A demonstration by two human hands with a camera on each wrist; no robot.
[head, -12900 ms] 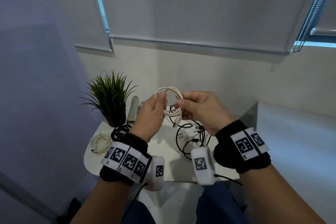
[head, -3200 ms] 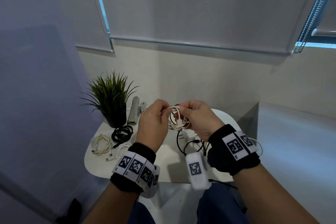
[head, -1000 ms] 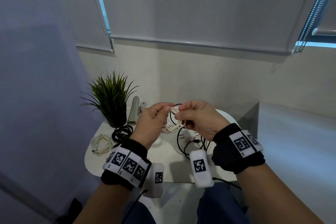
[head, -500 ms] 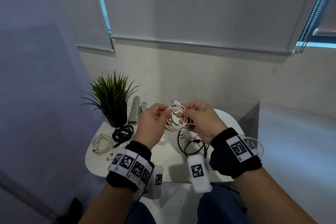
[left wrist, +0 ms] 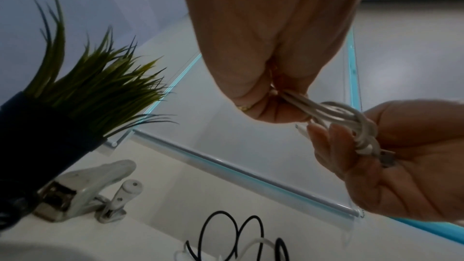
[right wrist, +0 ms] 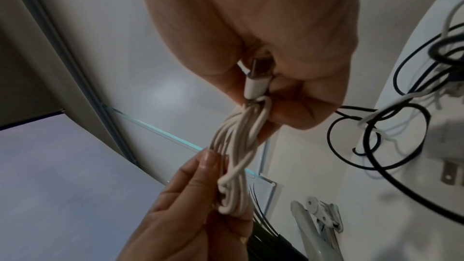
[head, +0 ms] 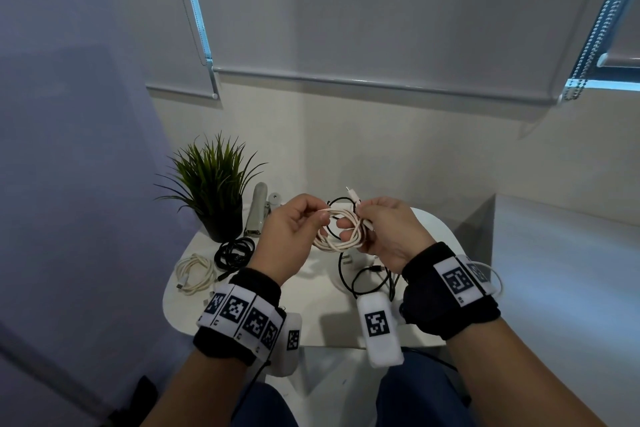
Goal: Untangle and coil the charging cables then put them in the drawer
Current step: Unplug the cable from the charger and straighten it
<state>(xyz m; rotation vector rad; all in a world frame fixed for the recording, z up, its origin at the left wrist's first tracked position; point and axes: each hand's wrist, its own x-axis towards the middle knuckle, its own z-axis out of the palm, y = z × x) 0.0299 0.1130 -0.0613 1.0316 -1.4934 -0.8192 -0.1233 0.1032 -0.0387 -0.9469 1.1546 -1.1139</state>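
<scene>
Both hands raised above the white table (head: 322,315). Left hand (head: 289,236) pinches one side of the coiled white cable (head: 341,234); right hand (head: 388,230) grips the other side, its fingers curled round the wraps. Since half a second ago the free connector (head: 353,193) sticks up higher above the right fingers, and the coil looks pulled a little wider. On the table, unchanged: cream coiled cable (head: 195,274), black coiled cable (head: 233,253), tangled black cable (head: 367,282), potted plant (head: 211,184).
</scene>
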